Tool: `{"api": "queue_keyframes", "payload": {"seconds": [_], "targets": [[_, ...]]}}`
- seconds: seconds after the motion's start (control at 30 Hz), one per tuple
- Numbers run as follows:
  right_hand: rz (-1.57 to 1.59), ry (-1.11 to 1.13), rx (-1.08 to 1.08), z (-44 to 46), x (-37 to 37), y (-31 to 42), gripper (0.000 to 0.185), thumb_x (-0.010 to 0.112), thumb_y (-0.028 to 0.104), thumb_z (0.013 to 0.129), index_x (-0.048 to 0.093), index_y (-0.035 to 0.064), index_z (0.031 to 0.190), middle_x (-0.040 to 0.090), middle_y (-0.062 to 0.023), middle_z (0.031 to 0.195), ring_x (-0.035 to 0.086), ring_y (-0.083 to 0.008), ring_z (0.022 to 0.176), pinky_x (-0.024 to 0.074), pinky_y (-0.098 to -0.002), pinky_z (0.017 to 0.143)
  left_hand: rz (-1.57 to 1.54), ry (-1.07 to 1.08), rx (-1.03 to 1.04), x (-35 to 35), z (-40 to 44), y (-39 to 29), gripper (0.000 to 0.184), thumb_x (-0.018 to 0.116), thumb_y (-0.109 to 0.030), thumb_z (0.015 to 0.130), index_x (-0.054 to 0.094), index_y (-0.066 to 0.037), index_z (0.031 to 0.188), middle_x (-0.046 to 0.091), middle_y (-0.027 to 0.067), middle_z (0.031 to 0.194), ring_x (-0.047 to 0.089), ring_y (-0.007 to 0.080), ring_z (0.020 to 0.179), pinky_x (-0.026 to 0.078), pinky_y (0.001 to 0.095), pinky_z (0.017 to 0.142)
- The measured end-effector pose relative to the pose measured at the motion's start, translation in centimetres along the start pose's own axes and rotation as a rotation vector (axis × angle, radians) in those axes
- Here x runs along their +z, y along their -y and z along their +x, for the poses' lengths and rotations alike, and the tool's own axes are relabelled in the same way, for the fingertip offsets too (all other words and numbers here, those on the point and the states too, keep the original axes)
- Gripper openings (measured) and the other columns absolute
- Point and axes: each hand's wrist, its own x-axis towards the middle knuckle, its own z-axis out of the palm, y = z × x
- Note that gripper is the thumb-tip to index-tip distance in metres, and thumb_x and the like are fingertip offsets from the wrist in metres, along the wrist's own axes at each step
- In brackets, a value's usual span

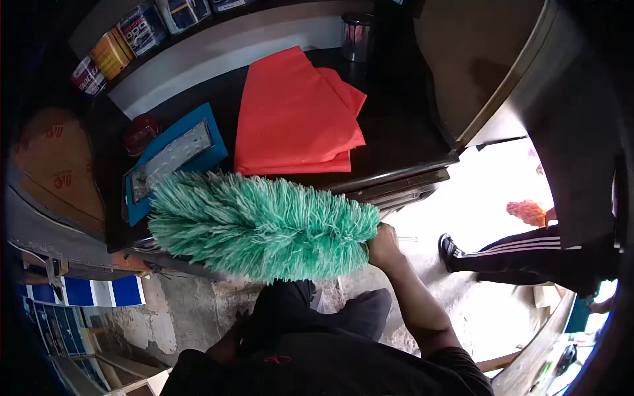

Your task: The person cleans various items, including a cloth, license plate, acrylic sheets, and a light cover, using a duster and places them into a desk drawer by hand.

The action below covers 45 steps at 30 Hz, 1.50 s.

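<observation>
Green duster (264,228): here it is, big and fluffy, stretching left from my right hand (383,247) along the near edge of the tabletop (399,135); whether the fibres touch down, I can't tell.
Right hand: clenched, grasping the duster at its right end, fingers curled, the grip itself hidden from me.
Left hand: low down and lost in shadow; I catch the left forearm (228,346), but released or grasping, I can't tell.
Red cloth (290,119): folded on the tabletop, forward and left of my right hand, just past the fluff.
Blue folder (214,135): further left of that hand, a grey sheet (175,158) on it, its lower corner behind the duster's far end.
Dark red object (142,134): rounded, just beside the folder, on its far side from my right hand.
Dark canister (356,39): forward of my right hand, beyond the cloth.
Tins (112,54): lined up on the shelf (173,43), far forward and left of my right hand.
Other person: well to the right of my right hand, striped black trousers (528,254), an orange fluffy thing (526,212) nearby.
</observation>
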Motion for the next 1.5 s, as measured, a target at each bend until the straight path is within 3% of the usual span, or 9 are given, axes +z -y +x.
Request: {"api": "queue_keyframes", "payload": {"seconds": [0.13, 0.2, 0.37, 0.4, 0.5, 0.83, 0.97, 1.17, 1.5], "targets": [[-0.023, -0.124, -0.01, -3.8, 0.7, 0.9, 0.023, 0.065, 0.018, 0.067, 0.063, 0.01, 0.089, 0.061, -0.0165, 0.083, 0.06, -0.0363, 0.074, 0.0486, -0.0457, 0.063, 0.126, 0.029, 0.134, 0.0, 2.9, 2.0, 0.073, 0.049, -0.045, 0.088, 0.022, -0.003, 0.14, 0.028, 0.0208, 0.142, 0.035, 0.0377, 0.126, 0.031, 0.0424, 0.103], [-0.026, -0.163, 0.027, -5.9, 0.4, 2.1, 0.019, 0.064, 0.015, 0.067, 0.063, 0.0058, 0.084, 0.063, -0.015, 0.081, 0.06, -0.0367, 0.074, 0.0485, -0.042, 0.063, -0.387, -0.218, 0.226, -3.9, 0.3, 0.9, 0.072, 0.054, -0.039, 0.086, 0.022, -0.004, 0.14, 0.028, 0.021, 0.141, 0.038, 0.0363, 0.124, 0.031, 0.0471, 0.102], [0.026, -0.136, 0.134, -12.1, -0.2, 3.6, 0.021, 0.066, 0.018, 0.068, 0.063, 0.005, 0.085, 0.064, -0.0143, 0.085, 0.061, -0.0341, 0.079, 0.0488, -0.0388, 0.068, 0.262, -0.681, 0.512, -8.4, 2.4, 2.7, 0.035, 0.049, -0.013, 0.091, 0.049, -0.001, 0.124, 0.046, 0.0176, 0.13, 0.044, 0.0289, 0.118, 0.034, 0.0463, 0.1], [-0.004, -0.086, 0.149, -13.4, 0.3, 3.0, 0.021, 0.066, 0.017, 0.069, 0.063, 0.0048, 0.086, 0.064, -0.0141, 0.085, 0.061, -0.0342, 0.08, 0.0488, -0.0384, 0.068, -0.592, -0.626, 0.701, -8.4, 7.4, 7.1, 0.083, 0.062, -0.05, 0.079, 0.023, -0.011, 0.142, 0.019, 0.0104, 0.148, 0.023, 0.0323, 0.132, 0.02, 0.0542, 0.102], [-0.008, -0.035, 0.147, -16.2, 0.7, 3.1, 0.019, 0.065, 0.015, 0.072, 0.063, 0.0045, 0.089, 0.064, -0.0135, 0.088, 0.062, -0.0312, 0.079, 0.0487, -0.0372, 0.068, -0.612, -0.732, 0.826, -10.7, 2.3, 6.3, 0.069, 0.061, -0.041, 0.08, 0.03, -0.009, 0.134, 0.026, 0.0114, 0.141, 0.029, 0.0315, 0.126, 0.025, 0.051, 0.099], [0.52, -0.323, 0.306, -20.1, 4.3, 2.7, 0.018, 0.063, 0.017, 0.072, 0.063, 0.0057, 0.086, 0.064, -0.013, 0.087, 0.061, -0.0325, 0.08, 0.048, -0.0392, 0.067, -0.352, -1.418, 1.363, -33.2, -22.9, -20.1, 0.021, 0.055, -0.006, 0.084, 0.056, -0.001, 0.104, 0.054, 0.0144, 0.11, 0.053, 0.0293, 0.101, 0.042, 0.037, 0.086], [0.524, -0.314, 0.294, -20.0, 4.5, 2.7, 0.019, 0.061, 0.016, 0.075, 0.063, 0.0055, 0.09, 0.063, -0.014, 0.091, 0.061, -0.0326, 0.083, 0.0482, -0.0386, 0.069, 0.191, -1.376, 1.393, -36.9, -25.5, -27.7, 0.031, 0.059, -0.018, 0.084, 0.054, -0.002, 0.11, 0.052, 0.0155, 0.115, 0.051, 0.0346, 0.105, 0.04, 0.0432, 0.089], [0.73, -0.395, 0.374, -25.0, 6.6, 3.2, 0.029, 0.059, 0.009, 0.078, 0.058, 0.0008, 0.105, 0.061, -0.0168, 0.105, 0.058, -0.0334, 0.096, 0.0457, -0.0396, 0.081, 0.185, -0.945, 0.637, -42.1, -23.2, -36.6, 0.065, 0.04, -0.06, 0.086, 0.051, -0.008, 0.123, 0.054, 0.0159, 0.122, 0.054, 0.0329, 0.108, 0.042, 0.0412, 0.092], [0.731, -0.25, 0.044, -17.8, 1.3, -2.3, 0.037, 0.06, 0.013, 0.08, 0.054, 0.0015, 0.115, 0.057, -0.0174, 0.114, 0.053, -0.0302, 0.104, 0.0436, -0.0373, 0.084, -0.376, -0.53, 0.765, -46.9, -11.5, -40.0, 0.064, 0.079, -0.035, 0.064, 0.058, 0.0, 0.113, 0.058, 0.0194, 0.115, 0.058, 0.0262, 0.103, 0.049, 0.0345, 0.079]]}}
